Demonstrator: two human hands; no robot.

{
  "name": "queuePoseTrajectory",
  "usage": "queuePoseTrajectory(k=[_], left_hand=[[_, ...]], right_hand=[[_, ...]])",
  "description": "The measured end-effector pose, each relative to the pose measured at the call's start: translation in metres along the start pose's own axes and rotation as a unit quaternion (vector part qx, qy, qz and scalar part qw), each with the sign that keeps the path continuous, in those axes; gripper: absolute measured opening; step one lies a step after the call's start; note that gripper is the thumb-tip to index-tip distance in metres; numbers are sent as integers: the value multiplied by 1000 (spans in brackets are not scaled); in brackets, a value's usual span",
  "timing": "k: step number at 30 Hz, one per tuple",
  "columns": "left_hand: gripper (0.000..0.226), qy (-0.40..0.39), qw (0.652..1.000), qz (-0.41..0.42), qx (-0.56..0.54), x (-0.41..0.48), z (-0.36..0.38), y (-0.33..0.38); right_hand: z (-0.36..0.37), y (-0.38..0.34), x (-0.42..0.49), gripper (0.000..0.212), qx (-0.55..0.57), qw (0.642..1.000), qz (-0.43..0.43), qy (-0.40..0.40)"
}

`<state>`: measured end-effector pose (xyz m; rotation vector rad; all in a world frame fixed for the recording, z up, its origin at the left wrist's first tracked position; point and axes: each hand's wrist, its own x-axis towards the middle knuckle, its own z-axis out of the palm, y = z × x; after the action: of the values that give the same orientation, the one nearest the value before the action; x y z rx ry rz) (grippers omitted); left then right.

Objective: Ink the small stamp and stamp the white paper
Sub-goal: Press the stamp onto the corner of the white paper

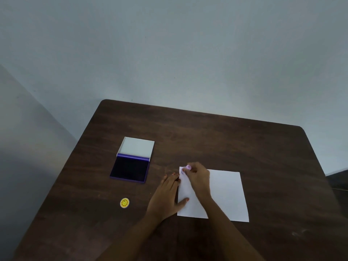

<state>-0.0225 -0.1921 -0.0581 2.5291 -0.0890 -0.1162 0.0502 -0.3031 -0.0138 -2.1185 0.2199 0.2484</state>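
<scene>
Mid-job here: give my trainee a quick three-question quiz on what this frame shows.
1. True or false: the ink pad has its lid open.
2. Which hand grips the small stamp? A) left hand B) right hand
3. Fill in: the yellow round piece lies ___ the white paper on the table.

Key: 1 true; 2 B; 3 left of, apart from it.

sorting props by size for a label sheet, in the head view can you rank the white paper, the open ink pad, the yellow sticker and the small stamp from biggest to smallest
1. white paper
2. ink pad, lid open
3. yellow sticker
4. small stamp, mostly hidden in the right hand, so its place against the sticker is unsure.
</scene>
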Motion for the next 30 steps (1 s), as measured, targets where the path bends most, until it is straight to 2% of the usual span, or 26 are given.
queuePoseTrajectory(k=[2, 4, 7, 9, 11, 16, 27, 30], left_hand=[[75, 12, 1000, 10, 0, 0, -2, 1], [72, 22, 999, 22, 13, 0, -2, 1], [70, 29, 999, 31, 26, -1, -2, 0], [68, 29, 998, 35, 31, -1, -1, -1], [68, 30, 998, 37, 36, -2, -1, -1], [67, 35, 998, 33, 41, -1, -2, 0], [70, 30, 999, 28, 25, -2, -2, 1], [68, 14, 1000, 8, -7, -5, -5, 3]], right_hand=[[-9, 2, -1, 7, 94, 993, 46, 59], [-19, 3, -2, 8, 225, 961, 131, 87], [-33, 6, -2, 11, 413, 872, 257, 60], [-41, 8, 0, 12, 500, 813, 292, 56], [-46, 9, 1, 19, 545, 780, 304, 54], [-47, 14, 3, 10, 510, 796, 322, 48], [-38, 19, 1, 23, 407, 858, 306, 65], [-37, 13, -4, 23, 388, 872, 291, 67]])
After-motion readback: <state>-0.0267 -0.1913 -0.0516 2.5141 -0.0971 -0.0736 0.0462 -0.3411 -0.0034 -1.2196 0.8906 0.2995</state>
